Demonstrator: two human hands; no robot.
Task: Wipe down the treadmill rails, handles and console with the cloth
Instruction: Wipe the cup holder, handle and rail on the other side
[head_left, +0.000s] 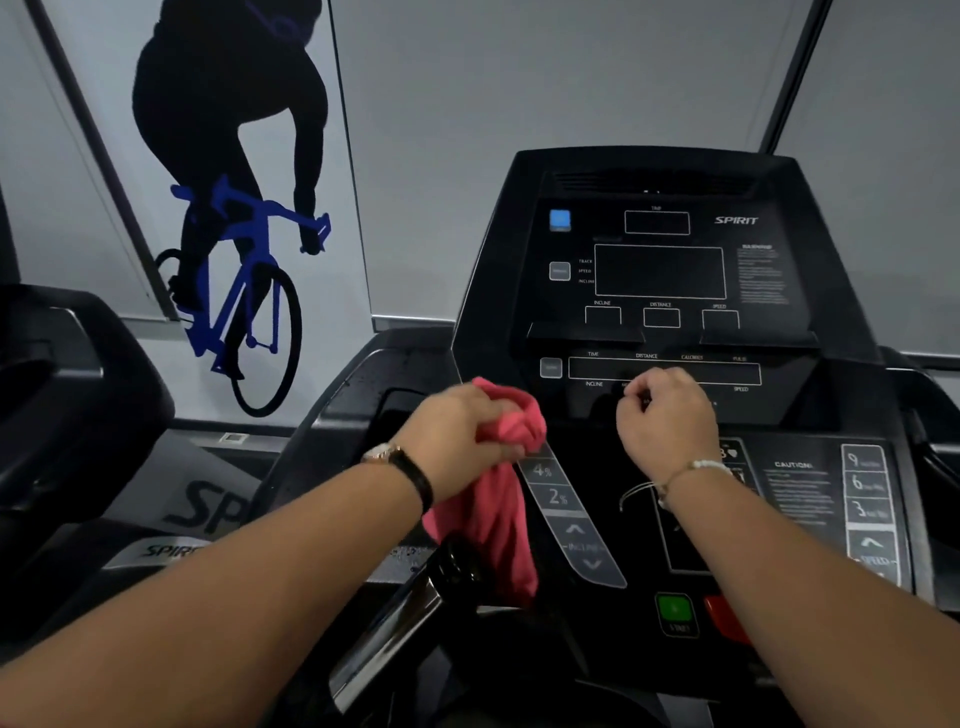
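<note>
The left hand (462, 431) grips the bunched pink cloth (498, 519), its tail hanging, at the left edge of the treadmill console (660, 270) beside the incline keys (558, 493), while the right hand (667, 415), fingers curled and holding nothing, hovers over the console's middle.

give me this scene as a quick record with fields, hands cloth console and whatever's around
treadmill console: Spirit brand, displays dark
left hand: grips bunched pink cloth beside incline keys
right hand: fingers curled, nothing visible in it, over the lower panel
start button: green, uncovered
wall: cyclist poster, left of the machine
</note>
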